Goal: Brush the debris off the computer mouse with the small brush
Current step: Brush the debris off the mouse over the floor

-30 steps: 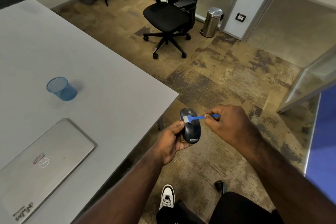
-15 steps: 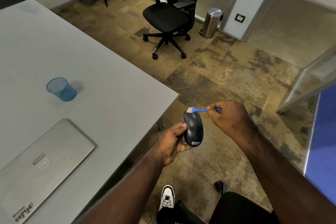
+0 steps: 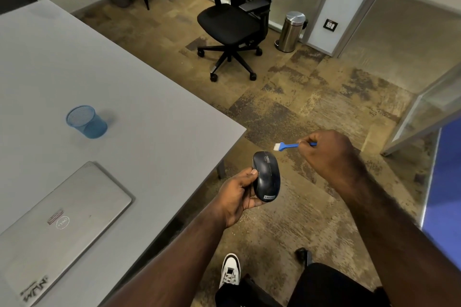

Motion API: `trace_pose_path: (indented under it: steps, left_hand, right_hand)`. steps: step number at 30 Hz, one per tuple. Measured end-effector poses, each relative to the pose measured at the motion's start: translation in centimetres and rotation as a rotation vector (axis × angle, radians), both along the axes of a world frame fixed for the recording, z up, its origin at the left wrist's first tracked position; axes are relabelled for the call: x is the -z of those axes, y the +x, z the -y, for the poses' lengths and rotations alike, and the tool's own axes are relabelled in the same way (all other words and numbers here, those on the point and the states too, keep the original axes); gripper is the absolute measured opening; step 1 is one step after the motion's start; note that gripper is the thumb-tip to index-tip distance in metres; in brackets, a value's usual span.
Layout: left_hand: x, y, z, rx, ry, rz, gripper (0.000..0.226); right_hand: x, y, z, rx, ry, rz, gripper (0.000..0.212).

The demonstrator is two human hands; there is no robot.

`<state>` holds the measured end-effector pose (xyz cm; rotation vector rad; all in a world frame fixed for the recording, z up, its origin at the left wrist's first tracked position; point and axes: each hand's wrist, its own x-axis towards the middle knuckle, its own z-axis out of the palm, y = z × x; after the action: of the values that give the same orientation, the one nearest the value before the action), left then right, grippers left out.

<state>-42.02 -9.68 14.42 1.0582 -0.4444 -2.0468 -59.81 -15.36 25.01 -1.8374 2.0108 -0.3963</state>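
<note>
Dark wireless mouse (image 3: 267, 177) cradled in left hand (image 3: 237, 197) beyond grey table (image 3: 149, 107) corner, fingers wrapped around its sides, small blue brush (image 3: 287, 146) pinched in right hand (image 3: 326, 154), white bristles just above mouse, not touching, closed silver laptop (image 3: 62, 217) and blue mesh cup (image 3: 86, 121) on table.

Soft, even indoor light, fairly dim. The cup (image 3: 86, 121) casts a faint shadow toward the bench's (image 3: 139, 97) right edge. Wide-angle bending shows at the frame edges. Focus is sharp, with slight blur on the right forearm (image 3: 389, 219).
</note>
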Motion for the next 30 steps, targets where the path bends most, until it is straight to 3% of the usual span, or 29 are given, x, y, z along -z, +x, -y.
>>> trace_pose_path:
  steps: [5,11,15,18,22,27,30]
  left_hand:
    - [-0.1,0.2,0.0,-0.03,0.006,-0.032,0.028]
    - [0.0,0.4,0.0,-0.051,0.023,-0.05,0.028]
    - [0.1,0.4,0.0,-0.062,0.04,-0.054,0.031]
    - [0.0,0.3,0.0,-0.06,0.045,-0.061,0.032]
    - [-0.1,0.1,-0.1,-0.037,0.041,-0.062,0.031]
    - [-0.3,0.4,-0.1,-0.054,0.045,-0.09,0.03]
    - [-0.3,0.5,-0.1,-0.046,0.038,-0.077,0.029]
  right_hand:
    - [0.4,-0.1,-0.3,-0.062,0.029,0.199,0.017]
    - [0.8,-1.3,-0.4,0.02,0.001,0.061,0.018]
    - [0.3,-1.3,-0.6,-0.06,-0.001,0.21,0.015]
    - [0.7,-0.8,-0.9,-0.135,0.015,0.179,0.015]
    - [1.4,-0.9,-0.4,-0.046,-0.038,0.102,0.021]
    - [1.1,-1.0,-0.7,-0.073,-0.04,0.237,0.015]
    - [1.5,-0.8,-0.9,-0.1,-0.017,0.185,0.015]
